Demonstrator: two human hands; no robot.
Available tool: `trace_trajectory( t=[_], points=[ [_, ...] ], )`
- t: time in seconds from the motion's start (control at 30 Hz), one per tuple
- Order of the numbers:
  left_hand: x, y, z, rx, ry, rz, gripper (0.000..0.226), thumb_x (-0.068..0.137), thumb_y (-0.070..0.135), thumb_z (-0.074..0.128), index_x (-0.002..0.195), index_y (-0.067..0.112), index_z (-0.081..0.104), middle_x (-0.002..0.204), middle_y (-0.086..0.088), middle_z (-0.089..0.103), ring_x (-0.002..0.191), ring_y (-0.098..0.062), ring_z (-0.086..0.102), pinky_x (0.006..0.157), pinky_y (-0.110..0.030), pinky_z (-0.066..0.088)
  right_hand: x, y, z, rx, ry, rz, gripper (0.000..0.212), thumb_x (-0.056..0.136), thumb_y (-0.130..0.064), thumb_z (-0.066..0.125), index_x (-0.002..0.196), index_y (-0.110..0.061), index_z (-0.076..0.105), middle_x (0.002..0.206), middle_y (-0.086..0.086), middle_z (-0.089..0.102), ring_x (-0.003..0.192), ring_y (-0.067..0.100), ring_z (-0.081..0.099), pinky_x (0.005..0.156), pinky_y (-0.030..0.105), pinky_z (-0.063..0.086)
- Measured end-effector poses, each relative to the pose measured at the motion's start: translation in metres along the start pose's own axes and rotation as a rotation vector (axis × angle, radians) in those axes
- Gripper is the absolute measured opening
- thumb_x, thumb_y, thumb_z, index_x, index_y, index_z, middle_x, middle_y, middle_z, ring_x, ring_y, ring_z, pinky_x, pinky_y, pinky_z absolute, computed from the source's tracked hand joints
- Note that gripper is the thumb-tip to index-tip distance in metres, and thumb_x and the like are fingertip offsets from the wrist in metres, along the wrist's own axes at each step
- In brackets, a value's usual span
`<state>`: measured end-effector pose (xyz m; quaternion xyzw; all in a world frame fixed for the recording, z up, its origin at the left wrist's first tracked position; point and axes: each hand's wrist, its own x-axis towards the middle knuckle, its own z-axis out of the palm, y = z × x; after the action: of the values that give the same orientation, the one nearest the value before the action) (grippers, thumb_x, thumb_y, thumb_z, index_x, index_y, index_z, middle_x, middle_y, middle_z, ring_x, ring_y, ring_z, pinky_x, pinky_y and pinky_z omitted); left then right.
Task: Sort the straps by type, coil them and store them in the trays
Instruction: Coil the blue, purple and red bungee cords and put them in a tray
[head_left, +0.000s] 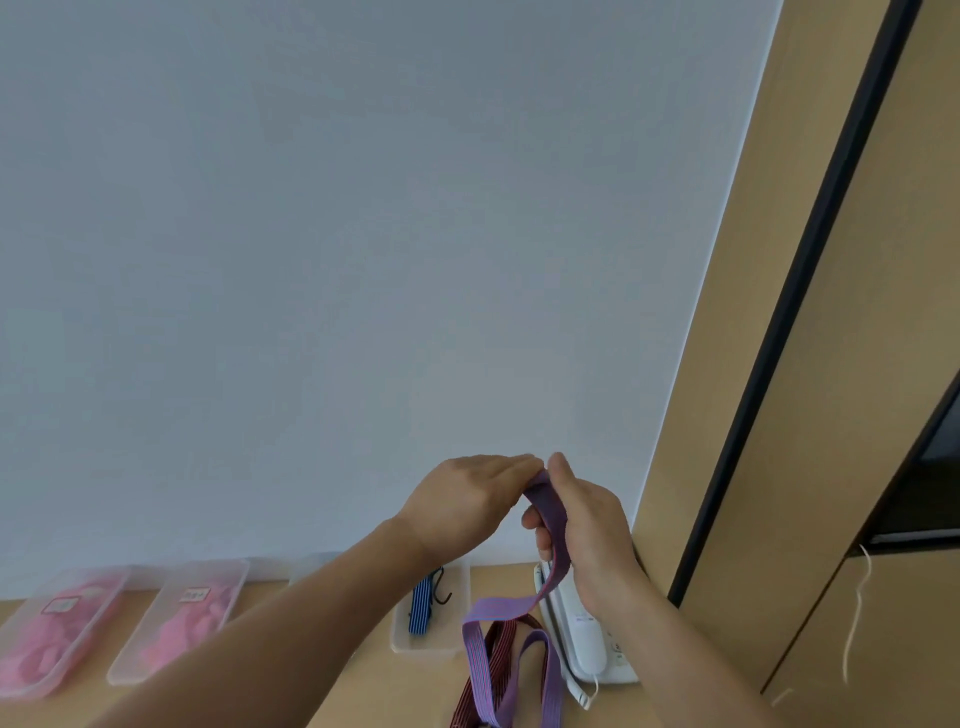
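A flat purple striped strap (551, 525) is held up in front of the wall. My left hand (462, 501) pinches its top end, and my right hand (587, 525) grips it just below. The rest of the strap hangs down and loops onto the wooden table (363, 670). A dark red striped strap (493, 670) lies under the purple loops on the table. A clear tray (421, 644) below my left hand holds a blue and black striped strap (420, 605) with a dark hook. My left forearm hides part of another tray.
Two clear trays with pink straps, one (57, 629) at the far left and one (182, 623) beside it, stand along the wall. A white telephone (587, 644) sits right of the straps. A wooden cabinet (810, 415) rises on the right, with a white cord (854, 613) hanging.
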<state>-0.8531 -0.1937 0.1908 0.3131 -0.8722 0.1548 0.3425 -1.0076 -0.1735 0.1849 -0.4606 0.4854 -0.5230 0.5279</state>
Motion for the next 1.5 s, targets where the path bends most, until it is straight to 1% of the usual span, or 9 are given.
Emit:
trace_trajectory(
  t=[0.17, 0.27, 0.43, 0.53, 0.63, 0.87, 1.03, 1.3, 1.5],
  points=[
    [0.000, -0.001, 0.006, -0.107, -0.054, 0.027, 0.041, 0.087, -0.005, 0.045, 0.122, 0.002, 0.066, 0.116, -0.005, 0.071, 0.110, -0.020, 0.066, 0.089, -0.027, 0.055, -0.002, 0.003, 0.000, 0.010, 0.071, -0.055, 0.043, 0.097, -0.033, 0.058, 0.077, 0.005, 0.064, 0.062, 0.010, 0.066, 0.043, 0.018, 0.047, 0.043, 0.026, 0.040],
    [-0.005, 0.000, 0.008, -0.480, -0.095, -0.374, 0.056, 0.090, -0.005, 0.046, 0.143, 0.016, 0.050, 0.140, 0.007, 0.055, 0.129, -0.004, 0.049, 0.102, -0.007, 0.034, -0.002, 0.004, -0.002, 0.030, 0.089, -0.107, 0.036, 0.097, -0.028, 0.059, 0.080, 0.003, 0.064, 0.064, 0.009, 0.068, 0.042, 0.015, 0.047, 0.042, 0.025, 0.041],
    [0.014, 0.000, 0.004, -1.022, -0.038, -0.999, 0.038, 0.100, 0.027, 0.053, 0.136, 0.015, 0.057, 0.131, 0.006, 0.061, 0.118, -0.011, 0.059, 0.094, -0.023, 0.046, -0.001, 0.009, -0.001, -0.018, 0.065, -0.191, 0.024, 0.098, -0.020, 0.057, 0.086, -0.003, 0.067, 0.066, 0.009, 0.070, 0.044, 0.013, 0.048, 0.044, 0.024, 0.040],
    [0.016, 0.002, -0.001, -1.214, -0.127, -0.985, 0.031, 0.094, 0.036, 0.058, 0.098, 0.008, 0.072, 0.094, -0.003, 0.073, 0.090, -0.014, 0.067, 0.084, -0.034, 0.049, -0.001, 0.016, 0.000, -0.048, 0.058, -0.203, 0.024, 0.099, -0.020, 0.055, 0.086, -0.003, 0.066, 0.066, 0.008, 0.070, 0.045, 0.013, 0.049, 0.045, 0.024, 0.041],
    [0.015, -0.001, 0.002, -1.279, -0.049, -1.024, 0.029, 0.096, 0.020, 0.060, 0.106, -0.006, 0.067, 0.101, -0.021, 0.072, 0.085, -0.021, 0.065, 0.089, -0.042, 0.052, 0.000, 0.019, 0.001, -0.072, 0.054, -0.195, 0.027, 0.100, -0.023, 0.055, 0.086, -0.004, 0.066, 0.064, 0.006, 0.069, 0.044, 0.014, 0.048, 0.044, 0.025, 0.039],
    [0.016, 0.001, 0.010, -0.996, 0.014, -0.862, 0.014, 0.097, 0.013, 0.059, 0.102, 0.020, 0.069, 0.081, 0.002, 0.075, 0.072, -0.008, 0.065, 0.068, -0.026, 0.054, 0.003, 0.026, -0.002, -0.160, 0.105, -0.078, 0.046, 0.098, -0.039, 0.055, 0.075, 0.000, 0.065, 0.050, 0.005, 0.060, 0.038, 0.016, 0.042, 0.041, 0.025, 0.034],
    [0.009, -0.008, 0.011, -0.747, 0.068, -0.770, 0.012, 0.097, 0.014, 0.057, 0.103, 0.009, 0.067, 0.082, -0.013, 0.072, 0.069, -0.029, 0.061, 0.070, -0.044, 0.055, -0.002, 0.025, -0.001, -0.126, 0.055, -0.056, 0.042, 0.099, -0.038, 0.053, 0.079, -0.003, 0.067, 0.053, 0.005, 0.060, 0.041, 0.016, 0.043, 0.044, 0.029, 0.036],
    [-0.004, 0.001, 0.005, -0.141, 0.027, -0.298, 0.028, 0.100, 0.037, 0.047, 0.108, 0.025, 0.070, 0.074, 0.013, 0.069, 0.061, -0.011, 0.056, 0.054, -0.025, 0.047, -0.008, 0.009, 0.001, -0.047, 0.041, -0.045, 0.057, 0.100, -0.046, 0.046, 0.083, 0.003, 0.069, 0.054, 0.008, 0.054, 0.040, 0.016, 0.039, 0.046, 0.030, 0.031],
    [-0.007, -0.003, 0.004, 0.059, 0.047, -0.033, 0.031, 0.085, 0.002, 0.049, 0.099, 0.017, 0.071, 0.071, 0.010, 0.059, 0.054, -0.013, 0.048, 0.038, -0.031, 0.043, -0.009, 0.009, 0.001, -0.021, 0.014, -0.045, 0.056, 0.097, -0.047, 0.051, 0.089, 0.006, 0.068, 0.058, 0.008, 0.056, 0.042, 0.014, 0.040, 0.045, 0.027, 0.032]
  ],
)
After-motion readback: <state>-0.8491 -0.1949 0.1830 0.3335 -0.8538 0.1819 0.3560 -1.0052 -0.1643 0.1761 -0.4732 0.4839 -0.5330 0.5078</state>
